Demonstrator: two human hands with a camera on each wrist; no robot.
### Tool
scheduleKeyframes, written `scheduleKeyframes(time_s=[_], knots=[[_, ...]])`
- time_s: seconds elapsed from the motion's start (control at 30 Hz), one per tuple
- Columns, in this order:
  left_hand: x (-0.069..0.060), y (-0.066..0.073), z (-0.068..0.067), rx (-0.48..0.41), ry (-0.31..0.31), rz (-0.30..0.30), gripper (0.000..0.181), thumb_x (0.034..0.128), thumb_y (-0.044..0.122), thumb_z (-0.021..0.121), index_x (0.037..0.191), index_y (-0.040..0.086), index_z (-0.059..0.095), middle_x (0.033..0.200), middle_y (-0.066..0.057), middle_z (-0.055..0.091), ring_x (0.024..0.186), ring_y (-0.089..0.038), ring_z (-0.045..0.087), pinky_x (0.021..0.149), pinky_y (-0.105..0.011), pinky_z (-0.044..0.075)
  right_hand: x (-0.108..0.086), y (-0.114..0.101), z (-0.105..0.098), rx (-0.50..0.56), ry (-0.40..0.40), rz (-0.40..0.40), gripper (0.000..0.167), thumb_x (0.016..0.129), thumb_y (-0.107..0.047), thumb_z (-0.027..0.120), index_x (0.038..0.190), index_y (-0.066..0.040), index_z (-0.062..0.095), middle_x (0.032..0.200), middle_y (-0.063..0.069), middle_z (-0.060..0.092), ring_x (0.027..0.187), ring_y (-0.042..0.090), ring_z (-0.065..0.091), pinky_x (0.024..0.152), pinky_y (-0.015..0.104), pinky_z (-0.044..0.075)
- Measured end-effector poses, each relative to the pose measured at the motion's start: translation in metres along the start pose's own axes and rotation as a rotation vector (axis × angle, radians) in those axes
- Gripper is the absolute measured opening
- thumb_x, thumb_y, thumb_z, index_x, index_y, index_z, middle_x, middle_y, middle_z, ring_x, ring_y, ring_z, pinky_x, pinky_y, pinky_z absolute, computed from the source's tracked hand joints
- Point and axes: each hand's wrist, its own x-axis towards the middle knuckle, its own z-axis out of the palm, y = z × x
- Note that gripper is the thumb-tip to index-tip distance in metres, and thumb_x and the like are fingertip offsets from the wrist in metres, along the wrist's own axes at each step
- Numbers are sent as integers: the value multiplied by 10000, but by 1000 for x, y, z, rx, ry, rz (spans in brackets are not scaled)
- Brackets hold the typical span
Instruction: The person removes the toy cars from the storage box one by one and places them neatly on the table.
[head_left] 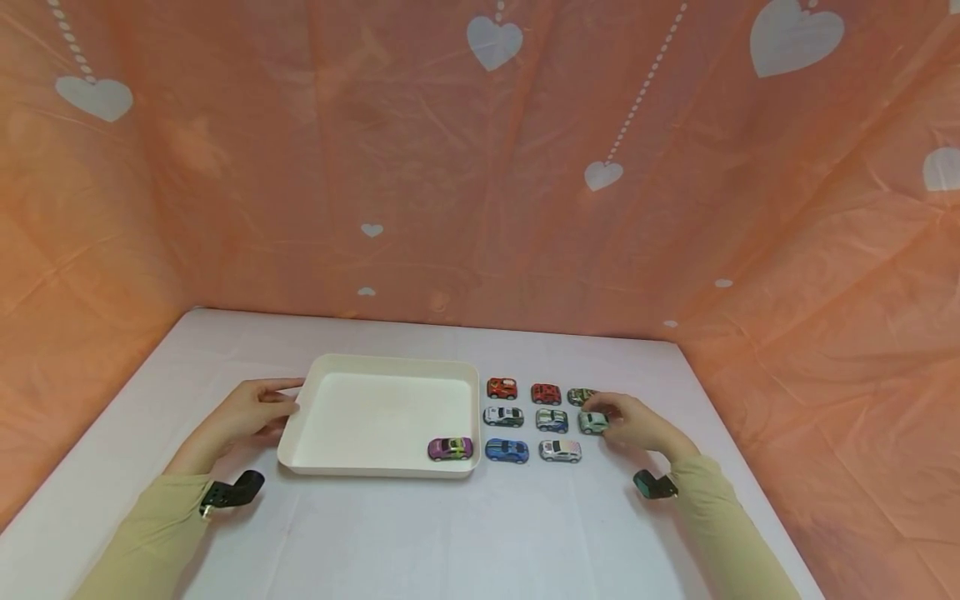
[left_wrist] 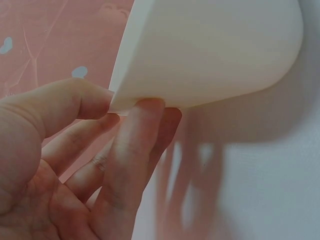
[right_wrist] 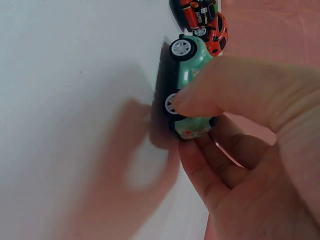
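My left hand (head_left: 251, 410) holds the left rim of a white rectangular tray (head_left: 367, 408); in the left wrist view, thumb and fingers meet at the tray's edge. Inside the tray, at its front right corner, sits a purple and yellow-green toy car (head_left: 450, 449). To the right, my right hand (head_left: 636, 423) pinches a mint-green toy car (right_wrist: 192, 62) between thumb and fingers. That car is at the right end of the middle row. Just behind it stands a camouflage-patterned toy car (head_left: 579, 396), partly hidden by the fingers.
Right of the tray stand several more toy cars: an orange-red one (head_left: 502, 388), a red one (head_left: 546, 394), a white one (head_left: 503, 417), a blue-striped one (head_left: 552, 421), a blue one (head_left: 507, 451) and a silver one (head_left: 560, 451). Orange cloth (head_left: 420, 167) with hearts surrounds the white table.
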Motion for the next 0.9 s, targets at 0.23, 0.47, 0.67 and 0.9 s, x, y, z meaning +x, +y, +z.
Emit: scheduleKeyframes(time_s=[0.23,0.47,0.67,0.9], knots=[[1,-2,1,-24,-5,21,564,911,49,600,1408,-89,372,1119,-280,612,789,-161,628,591,-302,536,-1,2,1,-7,10,-1,516,697,152,591,1143,-104,631,1157,85,609,1057,261,535,903,441,439],[0,-1,0,-9,0,20,568,910,61,604,1410,-78,376,1108,-272,618,757,-162,618,571,-296,524,-2,0,2,13,15,-30,480,700,151,623,1130,-62,631,1138,105,613,1065,295,543,928,492,435],[-1,-1,0,-4,-4,14,567,913,58,604,1413,-78,372,1118,-278,613,775,-163,622,580,-300,530,-3,0,4,9,25,-17,450,717,141,634,1115,-69,634,1129,88,615,1057,273,542,941,486,430],[-1,0,0,-2,-5,14,571,916,58,603,1416,-80,364,1133,-286,604,799,-170,626,589,-302,533,-5,0,2,3,34,8,453,734,118,653,1139,-84,636,1138,69,619,1072,268,548,947,471,435]])
